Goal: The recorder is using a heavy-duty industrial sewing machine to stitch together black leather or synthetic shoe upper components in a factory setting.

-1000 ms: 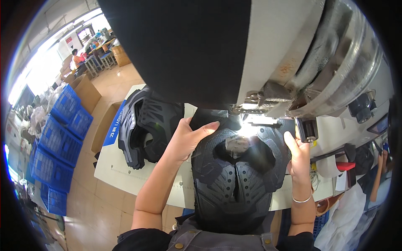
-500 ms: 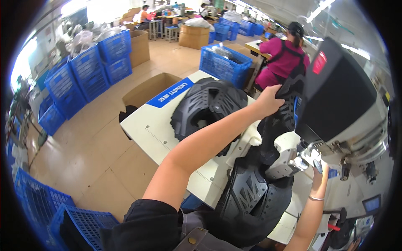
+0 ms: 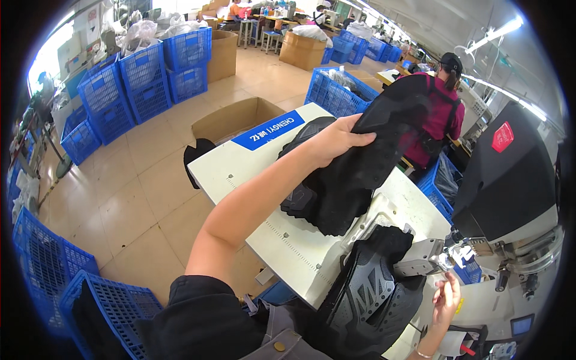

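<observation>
A black-and-grey ribbed, moulded piece (image 3: 369,297) is lying nearest the body at the bench's edge. The right hand (image 3: 445,302) is curling its fingers just below a silvery metal machine arm (image 3: 418,259); whether they are gripping anything, I cannot tell. Farther out, the left hand (image 3: 336,144) is clamping its fingers on a long, soft black piece (image 3: 390,135), which is slanting above the cream bench (image 3: 255,189). Beyond, a blue lattice crate (image 3: 327,95) is standing.

Pads (image 3: 303,201) on the worktable (image 3: 222,162), sewing machine (image 3: 507,180) at right, crates (image 3: 144,99) at left, box (image 3: 237,120) behind
</observation>
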Demonstrator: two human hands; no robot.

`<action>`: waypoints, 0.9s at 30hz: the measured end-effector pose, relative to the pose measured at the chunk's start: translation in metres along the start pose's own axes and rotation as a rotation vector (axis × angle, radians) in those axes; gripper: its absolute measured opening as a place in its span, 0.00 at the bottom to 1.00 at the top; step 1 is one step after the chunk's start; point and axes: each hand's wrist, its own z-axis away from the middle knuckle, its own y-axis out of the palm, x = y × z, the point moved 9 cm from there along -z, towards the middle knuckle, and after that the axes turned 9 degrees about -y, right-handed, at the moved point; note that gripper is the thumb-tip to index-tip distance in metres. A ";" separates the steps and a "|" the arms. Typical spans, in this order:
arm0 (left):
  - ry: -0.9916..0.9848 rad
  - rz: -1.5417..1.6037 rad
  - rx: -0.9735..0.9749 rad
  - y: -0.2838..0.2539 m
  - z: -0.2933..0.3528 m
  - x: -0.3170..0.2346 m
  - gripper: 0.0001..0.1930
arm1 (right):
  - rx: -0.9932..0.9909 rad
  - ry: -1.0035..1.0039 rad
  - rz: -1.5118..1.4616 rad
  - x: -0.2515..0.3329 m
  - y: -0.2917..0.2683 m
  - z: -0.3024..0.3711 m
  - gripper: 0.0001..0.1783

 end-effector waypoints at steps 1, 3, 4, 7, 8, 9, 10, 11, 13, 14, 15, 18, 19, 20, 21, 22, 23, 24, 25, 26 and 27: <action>-0.006 0.024 0.060 0.003 -0.001 -0.002 0.19 | 0.007 0.004 0.023 -0.001 -0.006 0.008 0.15; -0.015 0.047 0.126 0.003 -0.006 -0.005 0.20 | 0.043 0.004 0.070 0.004 -0.008 0.024 0.16; -0.045 0.087 0.089 -0.007 -0.007 -0.005 0.19 | 0.038 0.023 0.279 0.007 -0.001 0.036 0.18; -0.092 0.033 -0.065 -0.049 -0.011 0.002 0.18 | 0.121 -0.041 0.574 0.003 0.016 0.064 0.25; -0.147 -0.065 -0.145 -0.071 -0.009 0.011 0.15 | 0.147 0.012 0.611 -0.004 0.020 0.071 0.25; -0.222 -0.207 -0.248 -0.097 -0.007 0.024 0.15 | 0.210 -0.062 0.722 0.004 0.033 0.072 0.25; -0.296 -0.347 -0.350 -0.116 -0.002 0.032 0.14 | 0.172 -0.047 0.720 0.001 0.028 0.072 0.26; -0.297 -0.351 -0.347 -0.125 -0.001 0.036 0.14 | 0.134 -0.034 0.717 -0.004 0.023 0.071 0.26; -0.377 -0.347 -0.392 -0.136 0.006 0.047 0.14 | 0.088 0.027 0.639 -0.012 0.014 0.067 0.26; -0.379 -0.349 -0.391 -0.138 0.005 0.048 0.14 | 0.044 0.083 0.561 -0.017 0.011 0.066 0.26; -0.384 -0.369 -0.373 -0.136 0.005 0.047 0.16 | 0.045 0.087 0.561 -0.019 0.012 0.063 0.26; -0.139 -0.941 -0.674 -0.122 0.021 0.018 0.19 | 0.072 0.045 0.639 -0.021 0.015 0.055 0.24; 0.164 -1.482 -0.976 -0.088 0.043 -0.017 0.20 | 0.052 0.041 0.619 -0.025 0.009 0.053 0.22; 0.406 -1.516 -0.930 -0.050 0.059 -0.033 0.21 | 0.036 0.038 0.598 -0.027 0.006 0.051 0.19; 0.650 -1.539 -0.876 -0.010 0.079 -0.044 0.22 | 0.034 0.038 0.600 -0.024 0.012 0.051 0.19; 0.728 -1.424 -0.736 0.014 0.095 -0.034 0.21 | -0.009 -0.018 0.712 -0.010 0.020 0.053 0.16; 0.800 -1.302 -0.510 0.035 0.109 -0.013 0.19 | -0.050 -0.078 0.821 0.002 0.025 0.054 0.14; 0.739 -1.226 -0.261 0.064 0.116 0.026 0.18 | -0.061 -0.075 0.833 -0.002 0.020 0.056 0.14; 0.522 -1.171 -0.011 0.096 0.127 0.062 0.22 | -0.079 -0.242 0.998 0.005 0.021 0.058 0.12; 0.364 -1.210 0.122 0.118 0.138 0.094 0.29 | -0.095 -0.414 1.161 0.014 0.026 0.064 0.10; 0.262 -1.198 0.209 0.130 0.145 0.117 0.34 | -0.092 -0.410 1.158 0.016 0.032 0.064 0.10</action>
